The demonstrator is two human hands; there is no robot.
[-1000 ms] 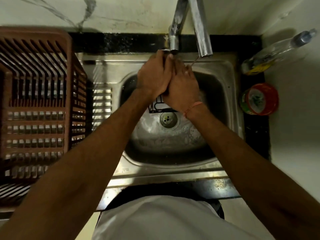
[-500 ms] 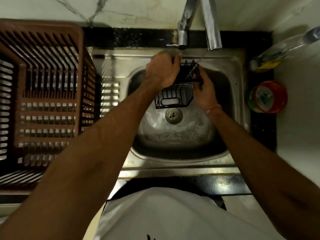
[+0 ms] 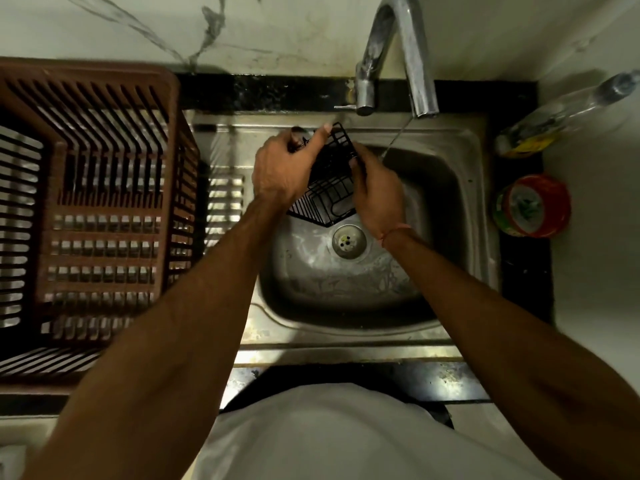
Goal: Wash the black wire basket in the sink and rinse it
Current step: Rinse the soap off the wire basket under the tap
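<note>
The black wire basket (image 3: 334, 188) hangs tilted over the sink (image 3: 346, 289), at 12 o'clock from the drain (image 3: 349, 241). The left hand (image 3: 282, 168) grips its far edge and the right hand (image 3: 375, 192) holds its right side. A thin stream from the tap (image 3: 420, 81) falls just at 3 o'clock of it, so the rinsing seems not finished.

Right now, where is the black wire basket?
In the head view, the black wire basket is held between both hands over the sink, above the drain.

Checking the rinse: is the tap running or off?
Running: a thin stream falls slanting from the spout into the sink, just right of the wire basket.
</note>
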